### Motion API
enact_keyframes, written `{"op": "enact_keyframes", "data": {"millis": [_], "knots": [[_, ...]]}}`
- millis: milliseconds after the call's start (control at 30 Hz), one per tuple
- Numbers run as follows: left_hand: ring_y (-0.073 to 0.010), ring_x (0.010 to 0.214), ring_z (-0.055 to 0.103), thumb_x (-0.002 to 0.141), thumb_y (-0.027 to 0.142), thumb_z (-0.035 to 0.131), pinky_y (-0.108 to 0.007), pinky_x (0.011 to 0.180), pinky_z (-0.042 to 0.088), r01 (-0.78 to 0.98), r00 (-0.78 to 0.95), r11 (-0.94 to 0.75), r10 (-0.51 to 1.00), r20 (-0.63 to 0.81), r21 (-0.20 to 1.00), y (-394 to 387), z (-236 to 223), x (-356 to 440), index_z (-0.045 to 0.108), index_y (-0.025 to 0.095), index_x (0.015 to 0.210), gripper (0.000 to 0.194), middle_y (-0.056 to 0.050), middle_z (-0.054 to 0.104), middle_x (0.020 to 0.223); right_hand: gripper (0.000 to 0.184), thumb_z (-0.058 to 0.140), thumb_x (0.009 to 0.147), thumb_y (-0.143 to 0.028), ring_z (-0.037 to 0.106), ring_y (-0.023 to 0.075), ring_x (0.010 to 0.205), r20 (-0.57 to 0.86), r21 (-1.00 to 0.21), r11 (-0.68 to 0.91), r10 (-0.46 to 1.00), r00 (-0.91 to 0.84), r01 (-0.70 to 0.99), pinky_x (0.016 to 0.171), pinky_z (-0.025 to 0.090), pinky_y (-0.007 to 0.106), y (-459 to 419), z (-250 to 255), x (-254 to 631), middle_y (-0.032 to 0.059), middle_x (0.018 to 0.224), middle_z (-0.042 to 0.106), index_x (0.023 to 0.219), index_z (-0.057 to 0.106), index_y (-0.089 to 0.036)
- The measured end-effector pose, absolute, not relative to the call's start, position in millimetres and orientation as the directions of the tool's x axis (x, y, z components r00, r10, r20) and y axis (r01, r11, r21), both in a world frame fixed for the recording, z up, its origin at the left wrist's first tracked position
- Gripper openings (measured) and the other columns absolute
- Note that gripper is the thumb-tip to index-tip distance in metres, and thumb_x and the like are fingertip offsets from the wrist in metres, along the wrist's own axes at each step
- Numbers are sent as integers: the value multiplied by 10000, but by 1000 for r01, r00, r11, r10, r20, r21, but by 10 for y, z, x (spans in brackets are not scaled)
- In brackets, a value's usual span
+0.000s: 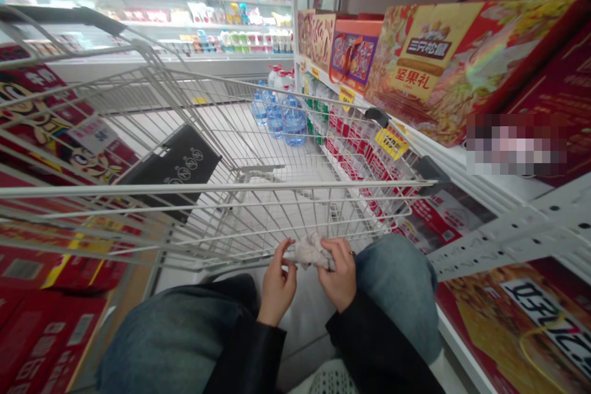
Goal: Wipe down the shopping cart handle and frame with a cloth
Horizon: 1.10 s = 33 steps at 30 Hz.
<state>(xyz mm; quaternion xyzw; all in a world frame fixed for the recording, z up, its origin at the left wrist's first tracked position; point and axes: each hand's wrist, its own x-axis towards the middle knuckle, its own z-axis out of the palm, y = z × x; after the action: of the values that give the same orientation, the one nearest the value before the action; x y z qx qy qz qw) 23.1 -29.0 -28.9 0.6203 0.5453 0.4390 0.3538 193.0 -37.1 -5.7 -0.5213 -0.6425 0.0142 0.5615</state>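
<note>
1 crumpled cloth (310,250) is in the right hand (340,272).

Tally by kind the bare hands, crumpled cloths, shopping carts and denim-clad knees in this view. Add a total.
Hands: 2 (left hand, right hand)
Crumpled cloth: 1, gripped by the right hand
Shopping cart: 1
Denim-clad knees: 2 (left knee, right knee)
Total: 6

Distant goods (249,40) are blurred, and the right hand (338,272) partly hides the crumpled cloth (308,250).
</note>
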Motion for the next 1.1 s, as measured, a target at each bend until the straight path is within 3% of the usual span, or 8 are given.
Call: {"op": "enact_keyframes", "data": {"millis": [167,400,600,800,1000,1100], "knots": [[-135,801,682,940,272,506,-252,650,567,397,8,-149,987,159,905,-292,-314,231,488,194,1448,514,-155,635,1408,439,584,835,-19,656,256,1046,809,-534,536,548,212,654,921,579,459,-364,-8,1945,82,1063,701,1201,659,-249],[-140,854,686,958,278,490,-245,634,560,422,-6,-147,986,165,895,-317,-268,278,473,213,1449,496,-134,606,1460,391,579,785,-11,639,251,959,666,-618,424,730,154,662,847,570,419,-397,-47,1958,62,988,686,1101,659,-228],[-141,842,686,954,286,497,-236,611,550,414,14,-160,985,169,896,-299,-267,231,496,209,1432,484,-138,620,1440,460,558,786,-2,636,256,1015,734,-592,470,649,198,655,892,567,434,-411,45,1985,77,1057,682,1172,644,-237],[-142,839,683,960,296,493,-238,616,552,408,23,-168,985,174,897,-290,-283,230,481,204,1442,491,-145,612,1452,389,554,766,-13,631,251,934,667,-594,406,731,143,694,811,562,405,-407,-54,1959,57,956,675,1077,646,-227],[-132,824,679,949,270,487,-229,615,547,418,10,-158,985,170,895,-298,-304,221,500,221,1433,487,-126,630,1431,411,578,824,-11,643,257,1013,795,-522,485,575,193,702,903,560,438,-401,20,2022,78,1044,693,1164,643,-233],[-134,827,681,946,268,490,-231,616,547,419,0,-154,985,170,895,-303,-315,227,493,218,1442,498,-130,626,1437,384,575,803,-21,639,255,976,745,-560,433,637,200,706,863,562,423,-398,-5,2075,68,1010,681,1119,635,-230]]}}
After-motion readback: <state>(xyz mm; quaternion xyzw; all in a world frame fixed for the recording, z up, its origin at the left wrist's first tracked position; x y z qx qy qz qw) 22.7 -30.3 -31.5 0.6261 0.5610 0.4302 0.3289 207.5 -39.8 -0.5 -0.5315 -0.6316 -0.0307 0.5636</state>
